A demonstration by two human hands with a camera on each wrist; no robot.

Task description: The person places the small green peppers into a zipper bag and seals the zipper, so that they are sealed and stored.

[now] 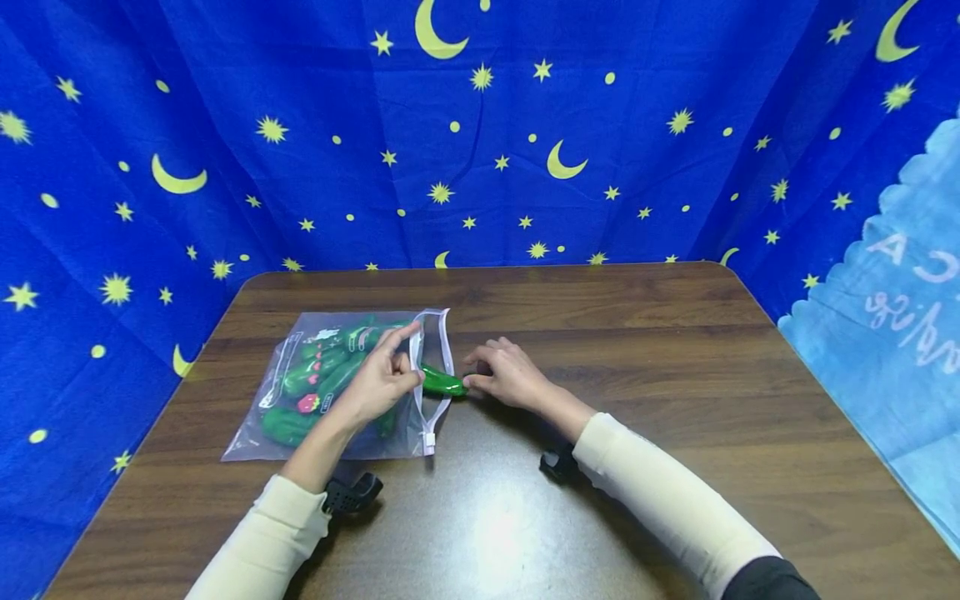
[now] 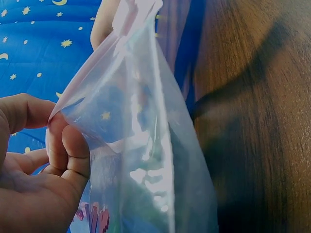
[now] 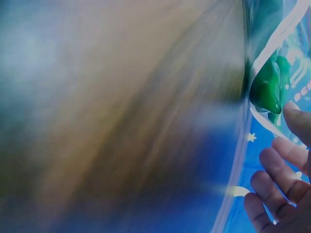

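Note:
A clear zip bag with a pinkish zip edge lies at the left of the table, its mouth facing right and held apart. Several green, vegetable-shaped things show through its printed film. My left hand pinches the rim of the mouth between thumb and fingers, the film stretched up in the left wrist view. A glossy green pepper lies across the mouth, its tip poking out to the right. Right by that tip is the thumb of my right hand; in the right wrist view its fingers are spread, loosely bent, with nothing between them.
A white zip slider sits at the near corner of the bag's mouth. Everything stands on a brown wooden table. Blue star-and-moon cloth hangs behind and beside it. Each wrist carries a black camera mount.

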